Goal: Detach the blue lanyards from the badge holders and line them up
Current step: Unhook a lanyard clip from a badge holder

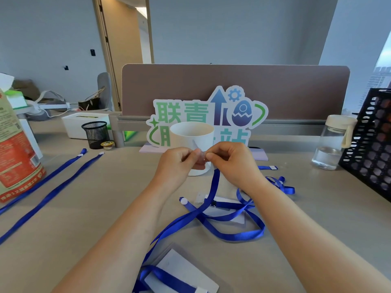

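My left hand and my right hand meet above the desk and pinch a clear badge holder between their fingertips. A blue lanyard hangs down from under my right hand into a tangle of blue lanyards on the desk. Another badge holder lies under that tangle, and a third badge holder with a lanyard across it lies at the near edge. Two detached blue lanyards lie straight and side by side at the left.
Behind my hands stand a white cup and a green and blue sign. At the left are a printed bag and a black mesh pen cup. A clear bottle and a black perforated rack stand at the right.
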A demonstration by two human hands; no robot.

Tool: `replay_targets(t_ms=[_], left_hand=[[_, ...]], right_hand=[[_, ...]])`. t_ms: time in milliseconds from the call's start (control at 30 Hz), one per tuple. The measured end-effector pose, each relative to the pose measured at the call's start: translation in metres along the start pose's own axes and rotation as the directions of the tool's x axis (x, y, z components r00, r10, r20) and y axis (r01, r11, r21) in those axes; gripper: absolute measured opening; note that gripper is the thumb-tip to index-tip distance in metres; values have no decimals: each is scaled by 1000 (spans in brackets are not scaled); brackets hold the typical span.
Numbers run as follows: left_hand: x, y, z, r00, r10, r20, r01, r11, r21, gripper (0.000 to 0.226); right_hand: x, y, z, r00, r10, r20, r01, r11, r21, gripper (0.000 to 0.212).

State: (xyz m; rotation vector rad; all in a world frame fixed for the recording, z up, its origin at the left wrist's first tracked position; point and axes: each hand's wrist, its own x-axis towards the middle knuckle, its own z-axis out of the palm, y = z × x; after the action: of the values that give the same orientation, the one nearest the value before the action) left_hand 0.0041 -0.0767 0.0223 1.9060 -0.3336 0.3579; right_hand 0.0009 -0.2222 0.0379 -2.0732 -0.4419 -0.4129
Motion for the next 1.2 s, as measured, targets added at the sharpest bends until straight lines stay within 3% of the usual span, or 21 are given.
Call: replay_targets(t_ms=[133,433,633,800,933,1067,1200], left_hand=[[-4,7,7,998,55,-5,-54,998,39,42],[-9,10,4,977,201,63,-208,873,440,34],[-9,3,8,987,159,-12,-151,959,241,36],[-11,4,11,987,150,-63,-143,985,99,51],[-12,4,10,990,125,-71,-126,992,-12,41],[-13,6,8,988,146,-52,-145,989,15,44],[-1,-6,-1,980,178,-88,-168,979,112,14]], right_hand=[[1,-5,-8,1000,0,-17,1,999,35,11],[-3,-3,-3,997,43,71,-47,997,58,13],[-3,-1,0,995,50,87,-65,983,173,13],[-4,-1,1,995,45,92,-64,975,213,13],[-4,1,1,994,50,100,-75,959,273,13],[-3,1,0,990,50,132,-93,933,346,13],[-2,-1,-5,976,24,216,-137,840,525,16]])
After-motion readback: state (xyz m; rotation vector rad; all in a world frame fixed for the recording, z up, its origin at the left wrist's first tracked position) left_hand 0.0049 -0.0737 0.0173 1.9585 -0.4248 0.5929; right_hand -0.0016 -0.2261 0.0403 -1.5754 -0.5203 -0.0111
